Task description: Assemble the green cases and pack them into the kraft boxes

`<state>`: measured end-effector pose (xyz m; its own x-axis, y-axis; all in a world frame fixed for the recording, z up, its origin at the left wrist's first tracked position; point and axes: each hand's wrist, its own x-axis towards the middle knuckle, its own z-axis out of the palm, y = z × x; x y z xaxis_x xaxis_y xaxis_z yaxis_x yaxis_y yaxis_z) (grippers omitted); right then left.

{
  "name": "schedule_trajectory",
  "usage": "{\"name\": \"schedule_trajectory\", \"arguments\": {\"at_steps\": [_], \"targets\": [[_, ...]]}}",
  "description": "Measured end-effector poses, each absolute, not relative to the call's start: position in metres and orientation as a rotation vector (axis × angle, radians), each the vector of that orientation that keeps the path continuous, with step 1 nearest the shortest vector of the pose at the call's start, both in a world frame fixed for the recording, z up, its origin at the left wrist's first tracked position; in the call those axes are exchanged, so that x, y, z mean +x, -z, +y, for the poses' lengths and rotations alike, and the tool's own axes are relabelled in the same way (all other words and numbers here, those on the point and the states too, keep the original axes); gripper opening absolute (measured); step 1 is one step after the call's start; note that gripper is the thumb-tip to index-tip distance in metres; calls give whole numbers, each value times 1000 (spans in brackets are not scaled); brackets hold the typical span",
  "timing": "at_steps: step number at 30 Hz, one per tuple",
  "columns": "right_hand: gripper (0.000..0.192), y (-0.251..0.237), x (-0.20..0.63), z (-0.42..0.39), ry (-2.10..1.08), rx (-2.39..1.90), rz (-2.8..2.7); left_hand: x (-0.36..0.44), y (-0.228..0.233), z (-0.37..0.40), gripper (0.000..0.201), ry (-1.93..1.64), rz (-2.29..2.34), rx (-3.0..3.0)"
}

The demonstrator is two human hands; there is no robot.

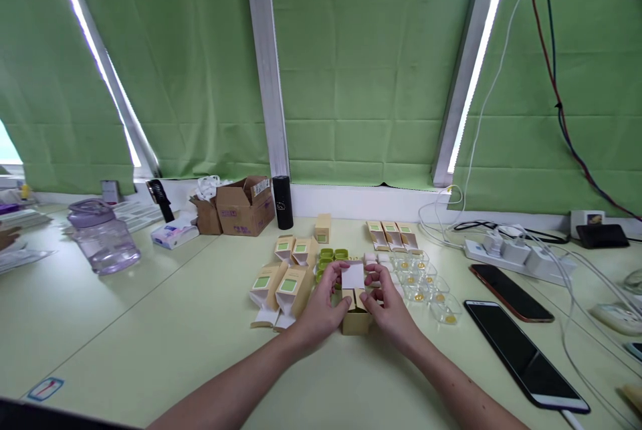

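Note:
In front of me stands a small kraft cardboard box (355, 324), its lid flap raised with the white inside facing me. My left hand (326, 303) grips its left side, thumb near the top edge and fingers at the flap. On the right side my right hand (390, 306) does the same with bent fingers. What lies inside the box is hidden. Just behind are green square cups (326, 254), partly covered by my left hand. Several clear plastic cups with yellow centres (418, 293) sit to the right of my right hand. Open kraft boxes with green labels (289, 285) lie to the left.
More kraft boxes (392, 236) and one upright box (323, 228) stand farther back. Two phones (524, 353) and a power strip (516, 259) with loose cables are on the right. Left are a brown carton (245, 208), black cylinder (283, 202), tissue pack (174, 233) and purple bottle (103, 239).

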<state>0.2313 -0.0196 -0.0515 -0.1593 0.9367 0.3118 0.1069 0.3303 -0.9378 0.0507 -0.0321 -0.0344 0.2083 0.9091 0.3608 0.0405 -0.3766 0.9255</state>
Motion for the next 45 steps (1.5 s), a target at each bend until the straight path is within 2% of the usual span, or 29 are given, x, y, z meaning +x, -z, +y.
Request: {"name": "schedule_trajectory", "arguments": {"at_steps": [9, 20, 30, 34, 39, 45], "targets": [[51, 54, 228, -16, -1017, -992, -1551, 50, 33, -33, 56, -1277, 883, 1648], [49, 50, 229, -17, -993, -990, -1564, 49, 35, -33, 56, -1309, 910, 1627], [46, 51, 231, -17, -948, -991, -1581, 48, 26, -33, 14, -1283, 899, 1800], [44, 50, 230, -18, -917, -998, -1585, 48, 26, -33, 9, -1297, 903, 1831], [34, 42, 235, -22, -894, -938, -1574, 48, 27, -33, 9, -1287, 923, 1830], [17, 30, 244, -32, -676, -743, -1759, 47, 26, -34, 7, -1279, 914, 1819]]}}
